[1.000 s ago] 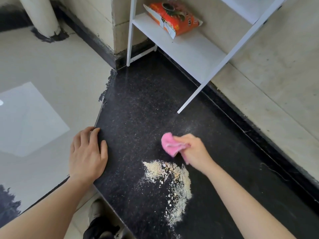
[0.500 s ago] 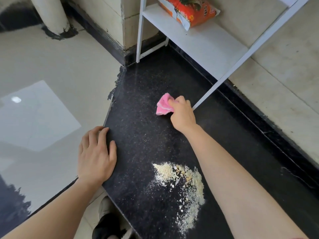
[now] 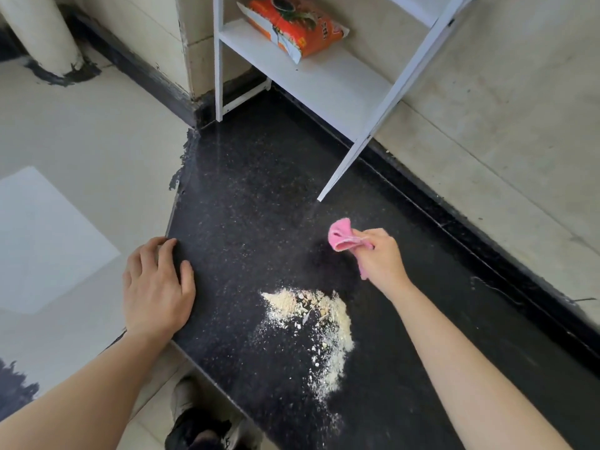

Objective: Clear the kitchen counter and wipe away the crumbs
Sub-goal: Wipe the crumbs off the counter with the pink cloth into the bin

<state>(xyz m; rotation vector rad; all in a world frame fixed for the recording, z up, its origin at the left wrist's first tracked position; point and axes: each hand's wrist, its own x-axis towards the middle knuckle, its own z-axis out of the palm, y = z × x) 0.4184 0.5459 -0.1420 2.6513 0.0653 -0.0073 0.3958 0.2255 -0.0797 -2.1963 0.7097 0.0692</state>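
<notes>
A black speckled counter (image 3: 253,196) runs through the middle of the head view. On it lies a pale heap of crumbs (image 3: 319,323), with finer dust scattered around it. My right hand (image 3: 378,259) grips a bunched pink cloth (image 3: 341,237) just beyond and to the right of the heap. My left hand (image 3: 156,285) rests flat on the counter's left edge, fingers straight, holding nothing.
A white shelf rack (image 3: 328,79) stands on the counter's far end, one slanted leg (image 3: 344,164) coming down near the cloth. An orange food packet (image 3: 297,26) lies on its shelf. Beige wall tiles rise at right. The floor and my shoe (image 3: 201,427) lie left and below.
My right hand drew the pink cloth back from the far part of the counter toward the crumb heap and to the right. My left hand stayed on the edge.
</notes>
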